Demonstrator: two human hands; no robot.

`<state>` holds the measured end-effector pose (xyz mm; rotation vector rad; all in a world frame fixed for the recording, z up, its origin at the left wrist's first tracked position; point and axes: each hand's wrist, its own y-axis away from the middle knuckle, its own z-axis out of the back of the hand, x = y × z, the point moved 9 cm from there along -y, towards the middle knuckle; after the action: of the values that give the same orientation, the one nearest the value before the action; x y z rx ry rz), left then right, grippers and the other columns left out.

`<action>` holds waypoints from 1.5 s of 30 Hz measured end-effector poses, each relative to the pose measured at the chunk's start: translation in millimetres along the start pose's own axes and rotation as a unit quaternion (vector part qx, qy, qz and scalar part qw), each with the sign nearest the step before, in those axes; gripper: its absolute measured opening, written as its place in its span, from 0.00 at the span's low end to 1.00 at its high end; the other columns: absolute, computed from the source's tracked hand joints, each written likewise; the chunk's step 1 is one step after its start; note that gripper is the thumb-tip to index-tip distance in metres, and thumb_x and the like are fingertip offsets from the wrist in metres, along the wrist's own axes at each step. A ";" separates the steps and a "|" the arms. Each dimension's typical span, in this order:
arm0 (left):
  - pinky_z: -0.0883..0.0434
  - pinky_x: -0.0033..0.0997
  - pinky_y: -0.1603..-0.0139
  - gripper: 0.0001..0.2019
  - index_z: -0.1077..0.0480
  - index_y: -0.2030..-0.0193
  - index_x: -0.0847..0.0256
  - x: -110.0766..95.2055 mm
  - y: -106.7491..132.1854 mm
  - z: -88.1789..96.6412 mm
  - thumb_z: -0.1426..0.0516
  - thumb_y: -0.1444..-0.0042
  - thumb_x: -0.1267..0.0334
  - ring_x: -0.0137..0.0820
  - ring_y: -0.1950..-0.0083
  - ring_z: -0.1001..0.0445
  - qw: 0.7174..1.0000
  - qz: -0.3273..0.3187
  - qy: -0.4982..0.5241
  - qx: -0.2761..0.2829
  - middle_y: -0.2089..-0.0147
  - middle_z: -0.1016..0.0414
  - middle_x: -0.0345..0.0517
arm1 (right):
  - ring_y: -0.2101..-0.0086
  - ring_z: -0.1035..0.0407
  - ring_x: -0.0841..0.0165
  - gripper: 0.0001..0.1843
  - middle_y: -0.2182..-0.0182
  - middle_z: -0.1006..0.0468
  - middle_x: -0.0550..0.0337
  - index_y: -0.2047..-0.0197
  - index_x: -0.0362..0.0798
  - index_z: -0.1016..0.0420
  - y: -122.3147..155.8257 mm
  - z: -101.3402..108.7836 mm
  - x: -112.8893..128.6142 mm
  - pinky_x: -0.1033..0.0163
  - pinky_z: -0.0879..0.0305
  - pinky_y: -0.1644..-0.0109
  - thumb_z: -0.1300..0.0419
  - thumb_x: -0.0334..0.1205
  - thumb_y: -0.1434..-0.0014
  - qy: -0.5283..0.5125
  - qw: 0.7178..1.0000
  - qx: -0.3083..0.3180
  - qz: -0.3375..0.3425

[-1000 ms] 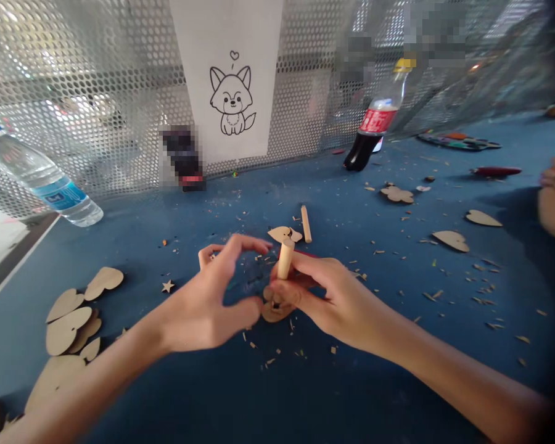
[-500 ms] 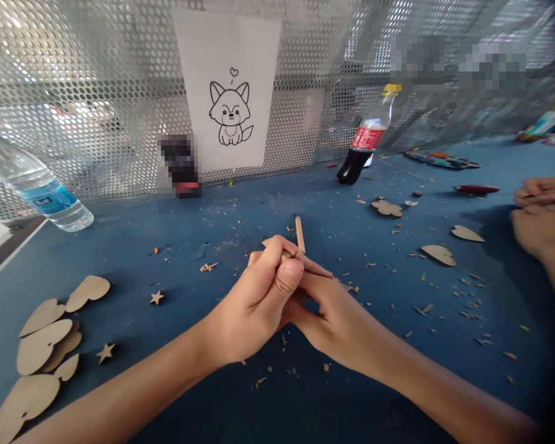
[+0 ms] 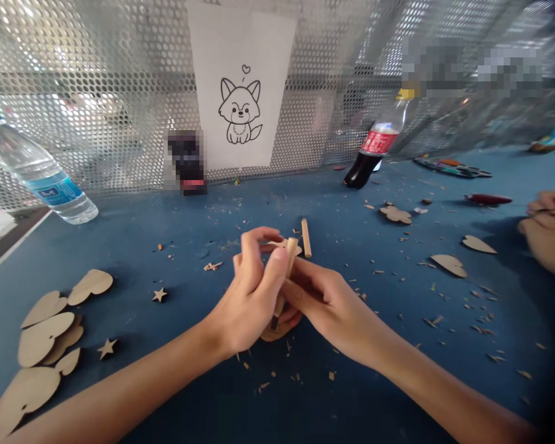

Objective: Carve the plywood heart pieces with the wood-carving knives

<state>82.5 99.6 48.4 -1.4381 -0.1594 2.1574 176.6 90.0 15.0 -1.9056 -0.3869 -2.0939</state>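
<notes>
A wooden stick [image 3: 292, 251] with a dark lower end stands slanted between my hands; it looks like a tool handle. My left hand [image 3: 252, 296] has its thumb along the stick, with the index finger bent and raised behind. My right hand [image 3: 321, 302] lays its thumb across the stick's lower part and curls its fingers beneath. Around and under the stick shows a flat wooden cutout [image 3: 275, 334], mostly covered by my fingers, so its outline is hidden. A second wooden stick [image 3: 306, 238] lies on the table just beyond my hands.
Heart cutouts [image 3: 46, 339] and small stars [image 3: 107, 349] lie left on the blue table [image 3: 166, 382]. A water bottle [image 3: 55, 188], phone [image 3: 189, 163], fox drawing [image 3: 240, 111] and cola bottle [image 3: 374, 148] stand behind. Shavings lie scattered; another person's hands [image 3: 552, 228] rest at right.
My left hand has loosened from a fist, its fingers lifting, so more of the stick and the cutout shows. My right thumb now lies over the stick. The view has shifted slightly left.
</notes>
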 end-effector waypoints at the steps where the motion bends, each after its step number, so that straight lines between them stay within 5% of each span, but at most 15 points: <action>1: 0.28 0.44 0.49 0.09 0.47 0.45 0.53 -0.2 9.4 14.5 0.59 0.27 0.55 0.37 0.46 0.28 0.998 -0.005 -0.039 -0.040 0.45 0.33 0.52 | 0.71 0.22 0.70 0.14 0.70 0.24 0.62 0.54 0.49 0.29 0.2 0.3 -1.4 0.65 0.20 0.65 0.41 0.51 0.34 -0.008 1.000 -0.003 -0.005; 5: 0.43 0.53 0.41 0.08 0.42 0.49 0.54 -10.2 41.4 17.0 0.50 0.34 0.63 0.42 0.43 0.31 0.966 -0.089 -0.239 0.052 0.46 0.31 0.49 | 0.73 0.21 0.70 0.17 0.71 0.23 0.61 0.60 0.48 0.30 0.9 2.1 -8.0 0.67 0.21 0.69 0.41 0.55 0.35 -0.021 0.999 -0.024 -0.027; 10: 0.45 0.49 0.44 0.09 0.36 0.52 0.56 -9.3 52.0 0.9 0.45 0.39 0.65 0.42 0.46 0.27 0.935 -0.122 -0.301 0.145 0.45 0.28 0.46 | 0.77 0.22 0.68 0.19 0.73 0.23 0.60 0.62 0.47 0.30 4.8 18.0 -1.7 0.67 0.26 0.76 0.42 0.57 0.35 0.003 0.994 -0.106 0.012; 15: 0.45 0.47 0.44 0.09 0.33 0.51 0.53 -12.5 50.5 0.8 0.45 0.37 0.64 0.40 0.46 0.25 0.935 -0.132 -0.296 0.146 0.45 0.26 0.42 | 0.79 0.24 0.70 0.17 0.75 0.22 0.61 0.61 0.47 0.29 11.7 40.0 12.7 0.68 0.29 0.77 0.42 0.54 0.34 0.028 0.979 -0.189 0.074; 21: 0.48 0.49 0.39 0.19 0.36 0.40 0.52 -1.9 50.9 3.2 0.42 0.37 0.59 0.42 0.43 0.26 0.939 -0.108 -0.300 0.132 0.42 0.26 0.44 | 0.80 0.26 0.71 0.17 0.76 0.24 0.62 0.64 0.47 0.30 12.3 35.7 20.1 0.69 0.28 0.77 0.41 0.53 0.34 0.028 0.980 -0.172 0.091; 26: 0.46 0.48 0.44 0.17 0.37 0.53 0.57 -6.7 49.0 15.0 0.36 0.41 0.54 0.40 0.53 0.24 0.932 -0.126 -0.335 0.054 0.53 0.25 0.42 | 0.81 0.28 0.74 0.15 0.77 0.26 0.65 0.64 0.47 0.30 16.1 35.1 28.7 0.72 0.29 0.79 0.41 0.51 0.33 0.036 0.973 -0.189 0.126; 30: 0.45 0.45 0.51 0.22 0.40 0.60 0.58 -3.3 46.4 15.2 0.35 0.46 0.47 0.39 0.60 0.26 0.928 -0.094 -0.354 0.065 0.64 0.28 0.37 | 0.79 0.27 0.75 0.13 0.75 0.26 0.65 0.63 0.48 0.29 17.0 33.1 29.1 0.73 0.28 0.77 0.41 0.49 0.33 0.044 0.973 -0.181 0.138; 34: 0.47 0.47 0.48 0.14 0.39 0.55 0.55 -8.4 46.6 16.8 0.39 0.38 0.53 0.40 0.55 0.26 0.934 -0.088 -0.343 0.045 0.57 0.26 0.39 | 0.79 0.27 0.76 0.11 0.73 0.27 0.66 0.60 0.48 0.29 17.3 31.1 27.5 0.73 0.27 0.76 0.41 0.47 0.32 0.048 0.973 -0.173 0.143; 39: 0.46 0.52 0.45 0.17 0.40 0.46 0.55 -6.4 47.9 16.4 0.43 0.40 0.59 0.45 0.47 0.28 0.941 -0.060 -0.328 0.056 0.48 0.29 0.46 | 0.79 0.28 0.77 0.11 0.74 0.27 0.66 0.60 0.49 0.30 17.0 30.1 27.3 0.74 0.29 0.76 0.42 0.47 0.32 0.051 0.973 -0.170 0.148; 45: 0.50 0.58 0.37 0.36 0.48 0.33 0.53 9.9 43.0 25.0 0.49 0.51 0.73 0.45 0.36 0.33 0.944 -0.020 -0.322 0.066 0.37 0.31 0.48 | 0.75 0.25 0.75 0.09 0.70 0.23 0.63 0.59 0.49 0.29 17.6 33.1 26.5 0.73 0.27 0.73 0.40 0.46 0.33 0.051 0.969 -0.180 0.162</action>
<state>41.8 72.8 34.5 -0.6057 -0.2684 2.4747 211.5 85.6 44.5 -1.8740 0.3309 -2.1293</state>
